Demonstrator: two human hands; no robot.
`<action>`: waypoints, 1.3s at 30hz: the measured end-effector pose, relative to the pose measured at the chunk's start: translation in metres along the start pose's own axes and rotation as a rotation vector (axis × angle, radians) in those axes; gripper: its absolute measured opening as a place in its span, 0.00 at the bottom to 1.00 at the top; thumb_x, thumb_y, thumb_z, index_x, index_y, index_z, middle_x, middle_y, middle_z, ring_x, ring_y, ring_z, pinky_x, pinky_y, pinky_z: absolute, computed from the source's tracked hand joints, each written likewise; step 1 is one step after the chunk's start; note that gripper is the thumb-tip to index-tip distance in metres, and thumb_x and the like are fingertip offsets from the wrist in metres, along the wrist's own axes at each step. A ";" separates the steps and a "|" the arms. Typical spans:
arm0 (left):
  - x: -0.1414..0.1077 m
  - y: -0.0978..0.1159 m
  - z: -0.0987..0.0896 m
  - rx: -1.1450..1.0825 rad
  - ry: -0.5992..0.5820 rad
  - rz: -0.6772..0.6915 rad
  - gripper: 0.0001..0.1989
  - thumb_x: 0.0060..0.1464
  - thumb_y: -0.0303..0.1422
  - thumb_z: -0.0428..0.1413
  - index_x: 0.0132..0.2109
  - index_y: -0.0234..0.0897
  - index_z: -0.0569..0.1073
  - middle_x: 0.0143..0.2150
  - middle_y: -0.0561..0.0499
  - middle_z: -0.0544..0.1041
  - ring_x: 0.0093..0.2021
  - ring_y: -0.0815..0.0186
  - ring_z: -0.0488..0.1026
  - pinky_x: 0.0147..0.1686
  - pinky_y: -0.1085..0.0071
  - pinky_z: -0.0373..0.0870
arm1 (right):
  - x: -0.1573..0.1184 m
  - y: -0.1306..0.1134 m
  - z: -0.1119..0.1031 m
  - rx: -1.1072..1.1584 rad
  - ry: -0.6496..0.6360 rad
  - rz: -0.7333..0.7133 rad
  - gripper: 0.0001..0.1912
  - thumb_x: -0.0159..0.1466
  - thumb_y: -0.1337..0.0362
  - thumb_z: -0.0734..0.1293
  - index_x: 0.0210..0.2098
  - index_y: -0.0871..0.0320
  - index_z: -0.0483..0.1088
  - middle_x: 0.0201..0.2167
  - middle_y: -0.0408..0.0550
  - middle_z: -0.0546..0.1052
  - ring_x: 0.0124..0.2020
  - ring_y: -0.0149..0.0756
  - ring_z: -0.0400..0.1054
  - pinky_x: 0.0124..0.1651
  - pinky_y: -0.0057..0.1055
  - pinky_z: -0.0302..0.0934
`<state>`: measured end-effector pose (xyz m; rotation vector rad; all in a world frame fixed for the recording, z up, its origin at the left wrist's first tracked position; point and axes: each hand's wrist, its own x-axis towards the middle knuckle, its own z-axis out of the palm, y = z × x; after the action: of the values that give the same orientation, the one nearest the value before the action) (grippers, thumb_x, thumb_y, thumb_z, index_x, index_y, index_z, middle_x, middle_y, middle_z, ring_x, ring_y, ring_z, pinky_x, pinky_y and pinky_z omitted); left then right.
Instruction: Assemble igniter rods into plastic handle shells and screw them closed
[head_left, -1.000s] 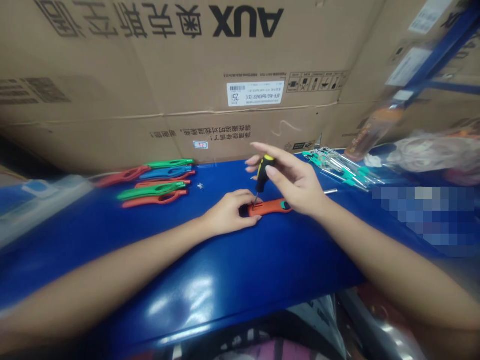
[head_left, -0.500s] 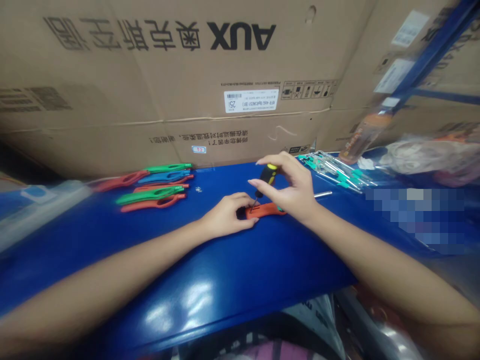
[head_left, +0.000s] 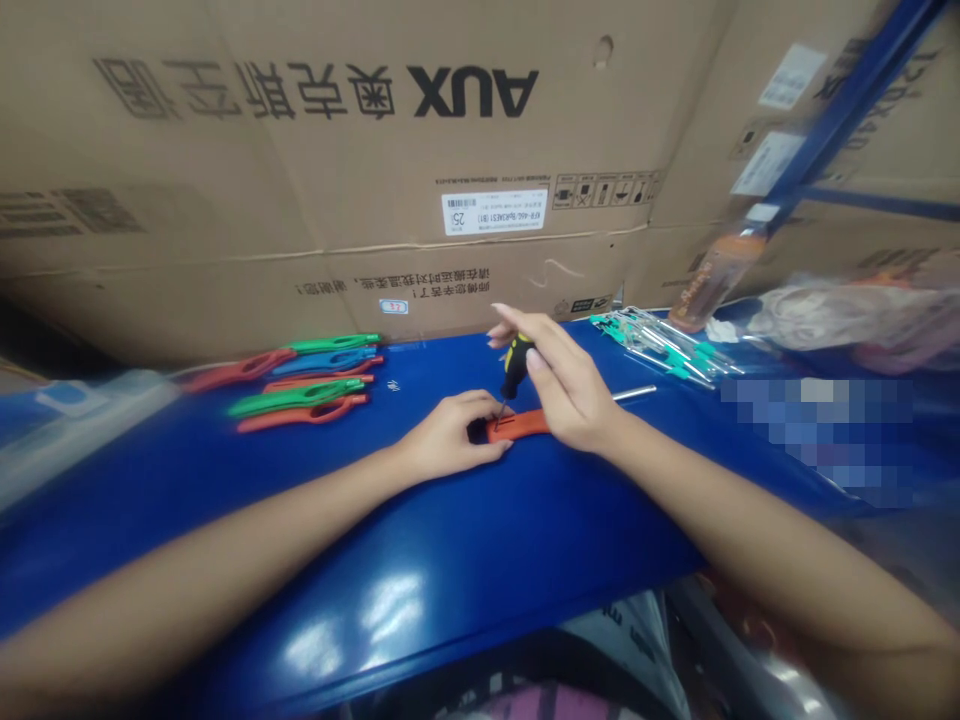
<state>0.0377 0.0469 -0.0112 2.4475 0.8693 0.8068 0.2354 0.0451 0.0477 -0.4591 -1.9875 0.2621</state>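
Note:
An orange plastic handle [head_left: 531, 424], shaped like the casing of a long lighter, lies on the blue table [head_left: 450, 530]. At its left end my left hand [head_left: 444, 438] pinches it between thumb and fingers. My right hand [head_left: 574, 390] grips the black and yellow handle of a screwdriver [head_left: 514, 370], thumb against it and fingers bent over its top. The screwdriver stands tilted, its tip down at the left part of the orange handle. My right hand hides that handle's right end. Close to the right wrist lies a thin metal rod [head_left: 635, 393].
Several red, green and blue handles [head_left: 300, 402] lie at the left, with tiny screws [head_left: 393, 386] beside them. Metal rods with green parts [head_left: 675, 350] are piled at the right, near a bottle [head_left: 718, 280]. A large cardboard box [head_left: 337, 190] stands behind the table.
My right hand has turned on the screwdriver, from fingers and thumb spread apart around the handle to fingers folded over it. My left hand keeps its hold on the orange handle.

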 end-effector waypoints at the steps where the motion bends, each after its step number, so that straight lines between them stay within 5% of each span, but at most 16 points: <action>1: 0.000 0.000 0.000 0.002 0.001 0.000 0.15 0.55 0.35 0.62 0.48 0.34 0.77 0.42 0.47 0.78 0.41 0.62 0.76 0.44 0.66 0.73 | 0.001 -0.001 -0.001 0.046 -0.022 0.026 0.22 0.74 0.62 0.52 0.65 0.53 0.61 0.50 0.54 0.75 0.50 0.39 0.70 0.53 0.43 0.68; 6: 0.000 0.003 -0.001 0.002 -0.007 -0.013 0.15 0.54 0.33 0.62 0.48 0.35 0.77 0.43 0.47 0.78 0.41 0.62 0.76 0.44 0.67 0.73 | 0.004 0.000 -0.006 -0.138 0.051 -0.051 0.14 0.67 0.58 0.68 0.51 0.54 0.74 0.38 0.48 0.77 0.36 0.36 0.71 0.44 0.37 0.70; 8: 0.001 0.004 -0.002 0.004 -0.003 -0.007 0.14 0.54 0.33 0.62 0.47 0.34 0.77 0.42 0.47 0.78 0.40 0.62 0.76 0.43 0.67 0.73 | 0.004 0.000 -0.007 -0.216 0.079 -0.113 0.15 0.67 0.59 0.67 0.52 0.55 0.74 0.37 0.50 0.77 0.37 0.37 0.71 0.45 0.38 0.69; 12: 0.001 0.004 -0.002 0.005 0.009 -0.004 0.14 0.54 0.35 0.62 0.47 0.35 0.77 0.41 0.47 0.78 0.40 0.62 0.77 0.43 0.67 0.74 | 0.006 -0.002 -0.005 0.002 0.001 -0.013 0.19 0.73 0.66 0.55 0.59 0.55 0.68 0.46 0.53 0.77 0.44 0.36 0.73 0.48 0.38 0.70; 17: 0.000 0.004 -0.001 -0.004 0.022 -0.012 0.11 0.53 0.34 0.63 0.44 0.35 0.77 0.42 0.47 0.79 0.42 0.61 0.77 0.46 0.65 0.74 | 0.004 0.001 -0.007 -0.195 0.143 -0.098 0.08 0.66 0.61 0.69 0.43 0.55 0.76 0.32 0.46 0.75 0.32 0.34 0.69 0.39 0.34 0.68; 23: 0.001 0.004 -0.001 -0.029 0.017 0.004 0.12 0.53 0.33 0.62 0.46 0.36 0.77 0.42 0.47 0.79 0.43 0.61 0.77 0.46 0.65 0.74 | 0.001 0.007 -0.004 0.050 -0.064 0.051 0.21 0.74 0.64 0.53 0.63 0.54 0.62 0.46 0.52 0.75 0.40 0.34 0.72 0.44 0.37 0.70; 28: 0.001 0.004 -0.001 -0.017 0.016 -0.011 0.11 0.52 0.32 0.63 0.44 0.35 0.77 0.43 0.47 0.79 0.44 0.60 0.77 0.48 0.64 0.73 | 0.001 0.010 -0.003 -0.140 0.109 -0.015 0.13 0.65 0.57 0.69 0.48 0.55 0.74 0.35 0.47 0.76 0.33 0.34 0.70 0.42 0.36 0.70; 33: 0.001 0.005 -0.002 -0.010 -0.001 -0.010 0.13 0.53 0.32 0.62 0.47 0.36 0.78 0.43 0.47 0.79 0.44 0.61 0.77 0.47 0.65 0.73 | 0.004 0.005 -0.003 0.108 -0.061 0.073 0.20 0.74 0.61 0.54 0.63 0.54 0.63 0.49 0.54 0.76 0.43 0.34 0.74 0.43 0.35 0.72; 37: 0.000 0.003 -0.001 0.003 -0.005 -0.023 0.14 0.52 0.32 0.63 0.47 0.37 0.78 0.43 0.48 0.79 0.42 0.62 0.76 0.45 0.66 0.73 | 0.002 0.003 -0.003 -0.017 0.049 0.025 0.14 0.66 0.57 0.69 0.50 0.54 0.75 0.36 0.46 0.79 0.34 0.33 0.73 0.42 0.34 0.71; 39: 0.000 0.003 -0.001 0.001 0.002 -0.021 0.14 0.52 0.32 0.63 0.47 0.36 0.78 0.42 0.48 0.79 0.41 0.62 0.76 0.44 0.66 0.73 | 0.001 0.001 -0.003 -0.085 0.056 -0.039 0.16 0.68 0.57 0.67 0.53 0.53 0.74 0.40 0.48 0.80 0.38 0.35 0.74 0.46 0.36 0.71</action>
<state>0.0383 0.0451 -0.0088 2.4344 0.8947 0.8016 0.2379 0.0466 0.0499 -0.4760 -1.9563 0.1390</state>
